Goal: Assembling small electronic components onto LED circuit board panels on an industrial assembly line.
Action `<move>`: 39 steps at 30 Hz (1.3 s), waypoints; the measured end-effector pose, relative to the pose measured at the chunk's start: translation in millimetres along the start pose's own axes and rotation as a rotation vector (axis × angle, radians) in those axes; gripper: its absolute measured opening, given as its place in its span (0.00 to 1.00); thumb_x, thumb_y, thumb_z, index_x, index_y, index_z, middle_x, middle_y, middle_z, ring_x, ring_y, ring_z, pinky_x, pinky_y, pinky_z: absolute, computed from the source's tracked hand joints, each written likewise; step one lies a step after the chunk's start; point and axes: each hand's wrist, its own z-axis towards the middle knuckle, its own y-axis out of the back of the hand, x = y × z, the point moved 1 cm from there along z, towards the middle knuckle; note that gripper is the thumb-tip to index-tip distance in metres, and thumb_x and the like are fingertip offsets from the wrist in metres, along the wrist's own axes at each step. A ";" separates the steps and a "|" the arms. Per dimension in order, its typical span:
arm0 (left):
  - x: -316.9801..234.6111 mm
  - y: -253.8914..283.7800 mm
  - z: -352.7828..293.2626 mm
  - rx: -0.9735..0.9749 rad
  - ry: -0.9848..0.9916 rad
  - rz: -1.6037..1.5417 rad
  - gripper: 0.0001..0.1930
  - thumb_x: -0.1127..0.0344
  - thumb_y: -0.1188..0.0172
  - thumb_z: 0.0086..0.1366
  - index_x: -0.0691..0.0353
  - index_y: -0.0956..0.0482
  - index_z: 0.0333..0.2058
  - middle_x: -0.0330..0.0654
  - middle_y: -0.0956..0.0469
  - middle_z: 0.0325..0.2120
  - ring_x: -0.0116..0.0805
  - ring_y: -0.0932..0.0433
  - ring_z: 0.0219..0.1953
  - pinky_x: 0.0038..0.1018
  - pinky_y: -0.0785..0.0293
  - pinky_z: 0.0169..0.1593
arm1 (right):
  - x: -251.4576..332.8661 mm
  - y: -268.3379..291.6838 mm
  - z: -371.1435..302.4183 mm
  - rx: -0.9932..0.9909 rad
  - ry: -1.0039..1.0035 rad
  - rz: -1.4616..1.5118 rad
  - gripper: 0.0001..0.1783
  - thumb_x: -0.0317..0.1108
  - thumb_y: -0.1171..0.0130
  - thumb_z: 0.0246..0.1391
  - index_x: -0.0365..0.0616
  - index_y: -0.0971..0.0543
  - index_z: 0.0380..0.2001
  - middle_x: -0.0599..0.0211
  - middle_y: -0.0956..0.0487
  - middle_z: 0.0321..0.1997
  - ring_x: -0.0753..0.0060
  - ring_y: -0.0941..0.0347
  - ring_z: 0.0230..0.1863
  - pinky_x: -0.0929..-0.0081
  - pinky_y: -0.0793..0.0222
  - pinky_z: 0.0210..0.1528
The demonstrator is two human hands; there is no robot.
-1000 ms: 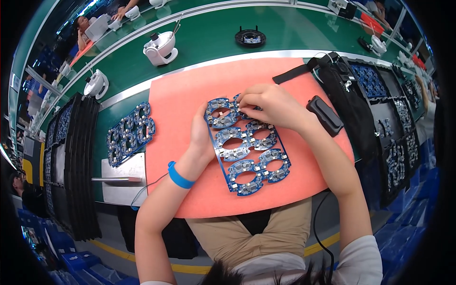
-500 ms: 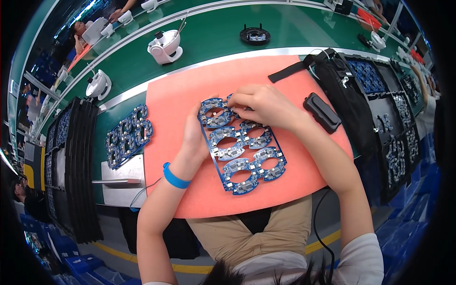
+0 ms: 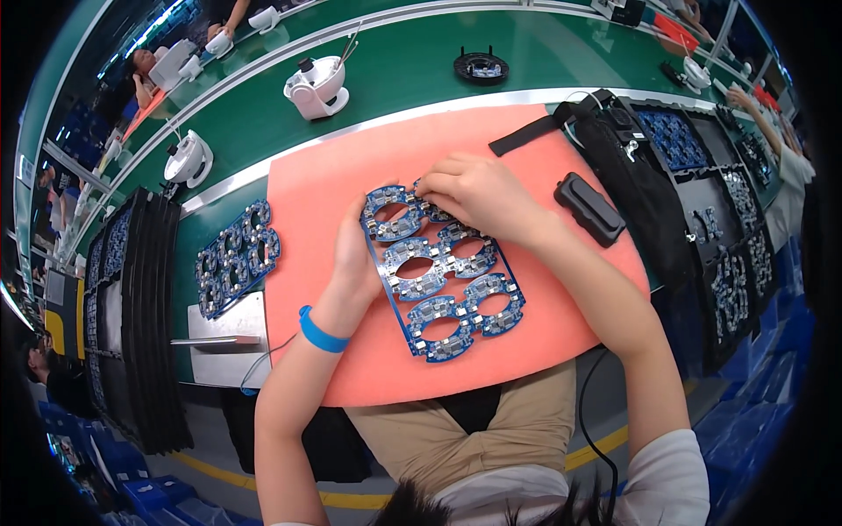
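Observation:
A blue circuit board panel [image 3: 427,307] with rows of round-holed boards lies at a slant over the pink foam mat [image 3: 307,202]. My left hand [image 3: 353,250], a blue band on its wrist, grips the panel's upper left edge, with its fingers partly hidden beneath. My right hand [image 3: 478,197] is closed at the panel's upper right board, thumb and fingers pinched together there. That hand covers much of this board, so whatever the fingertips hold cannot be made out.
Another blue panel [image 3: 237,254] lies left of the mat, near a metal plate [image 3: 226,351]. Black trays [image 3: 145,324] are stacked at far left; more trays [image 3: 702,219] stand right. A black case [image 3: 589,209] rests on the mat. White devices [image 3: 317,88] stand beyond. Co-workers sit farther off.
My right fingers have shifted slightly at the panel's upper right board; my left hand keeps its grip. At the far right, a co-worker's arm now reaches toward the bench.

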 end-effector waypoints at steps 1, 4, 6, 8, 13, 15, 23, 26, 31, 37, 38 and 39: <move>-0.4 -1.5 -0.7 -0.015 -0.001 0.003 0.23 0.56 0.70 0.70 0.63 0.34 0.53 0.50 0.26 0.45 0.45 0.22 0.41 0.41 0.21 0.43 | 1.7 1.5 0.5 0.000 -0.001 0.000 0.07 0.30 0.43 0.47 0.42 0.23 0.31 0.63 0.22 0.30 0.59 0.25 0.33 0.66 0.29 0.36; -1.0 -3.5 -1.9 -0.021 -0.011 0.000 0.23 0.56 0.71 0.70 0.61 0.35 0.53 0.49 0.27 0.45 0.45 0.22 0.40 0.41 0.20 0.41 | 1.2 4.8 1.0 0.058 -0.227 0.080 0.07 0.30 0.42 0.46 0.42 0.23 0.31 0.65 0.22 0.32 0.61 0.25 0.36 0.67 0.29 0.38; -1.8 -5.1 -1.8 -0.011 -0.023 -0.007 0.23 0.56 0.71 0.70 0.61 0.36 0.54 0.49 0.27 0.45 0.46 0.22 0.40 0.42 0.20 0.40 | -6.8 9.5 0.4 0.091 -0.184 0.143 0.07 0.29 0.41 0.47 0.42 0.23 0.33 0.64 0.22 0.35 0.63 0.26 0.38 0.70 0.29 0.38; -2.9 -3.6 -2.1 -0.004 -0.033 -0.008 0.23 0.56 0.71 0.70 0.61 0.36 0.54 0.49 0.27 0.46 0.46 0.22 0.41 0.42 0.20 0.41 | -11.0 6.5 0.2 0.028 -0.026 0.105 0.07 0.29 0.41 0.47 0.42 0.23 0.32 0.65 0.22 0.35 0.63 0.26 0.37 0.70 0.28 0.38; -2.4 1.7 -0.2 0.012 -0.030 -0.009 0.23 0.55 0.71 0.70 0.62 0.36 0.54 0.49 0.27 0.46 0.47 0.23 0.43 0.42 0.21 0.43 | -3.7 0.7 0.7 -0.021 0.073 -0.027 0.07 0.28 0.41 0.46 0.42 0.22 0.32 0.66 0.22 0.34 0.63 0.25 0.36 0.70 0.28 0.37; -2.7 5.1 0.3 0.023 -0.049 -0.028 0.23 0.56 0.71 0.70 0.63 0.36 0.54 0.49 0.27 0.46 0.47 0.23 0.43 0.41 0.22 0.45 | -3.7 1.2 2.1 -0.013 -0.036 0.029 0.08 0.28 0.41 0.46 0.42 0.22 0.33 0.66 0.22 0.33 0.63 0.25 0.36 0.70 0.28 0.36; -8.5 -1.9 -3.0 0.006 -0.093 0.004 0.23 0.56 0.72 0.70 0.63 0.37 0.55 0.49 0.28 0.48 0.48 0.24 0.44 0.40 0.22 0.45 | -14.9 9.5 -2.3 -0.039 -0.045 -0.028 0.07 0.27 0.40 0.44 0.41 0.23 0.30 0.65 0.22 0.32 0.65 0.24 0.36 0.71 0.27 0.35; -7.9 -1.0 -2.7 0.023 -0.080 0.020 0.24 0.56 0.72 0.70 0.63 0.37 0.55 0.48 0.28 0.48 0.47 0.24 0.44 0.40 0.22 0.45 | -11.1 6.0 -0.5 -0.012 -0.110 -0.085 0.05 0.26 0.42 0.46 0.40 0.24 0.29 0.64 0.22 0.33 0.64 0.24 0.35 0.71 0.27 0.36; -9.1 -3.3 -3.8 -0.017 -0.074 0.034 0.23 0.57 0.70 0.70 0.64 0.35 0.53 0.50 0.28 0.47 0.46 0.23 0.43 0.43 0.23 0.47 | -18.9 12.9 -2.4 -0.042 -0.272 0.171 0.04 0.26 0.44 0.47 0.39 0.25 0.29 0.62 0.22 0.33 0.61 0.24 0.34 0.71 0.28 0.36; -10.5 -4.4 -5.4 -0.052 -0.064 0.079 0.24 0.56 0.72 0.70 0.63 0.36 0.54 0.49 0.27 0.46 0.45 0.23 0.43 0.39 0.21 0.43 | -24.9 16.1 -5.7 0.132 -0.167 0.059 0.06 0.25 0.45 0.47 0.37 0.24 0.31 0.59 0.22 0.33 0.60 0.24 0.33 0.70 0.28 0.36; -10.3 -3.8 -5.3 -0.051 -0.061 0.083 0.23 0.56 0.70 0.70 0.63 0.35 0.54 0.49 0.27 0.46 0.45 0.23 0.42 0.39 0.21 0.42 | -25.5 15.1 -6.2 0.148 -0.149 0.040 0.06 0.25 0.45 0.47 0.37 0.24 0.31 0.59 0.22 0.33 0.60 0.24 0.33 0.69 0.28 0.36; -10.6 -4.6 -5.5 -0.050 -0.061 0.082 0.23 0.56 0.70 0.70 0.63 0.35 0.54 0.49 0.27 0.46 0.45 0.23 0.42 0.39 0.21 0.42 | -25.7 15.0 -6.4 0.148 -0.148 0.039 0.06 0.25 0.45 0.47 0.37 0.24 0.31 0.59 0.22 0.33 0.60 0.24 0.33 0.69 0.28 0.36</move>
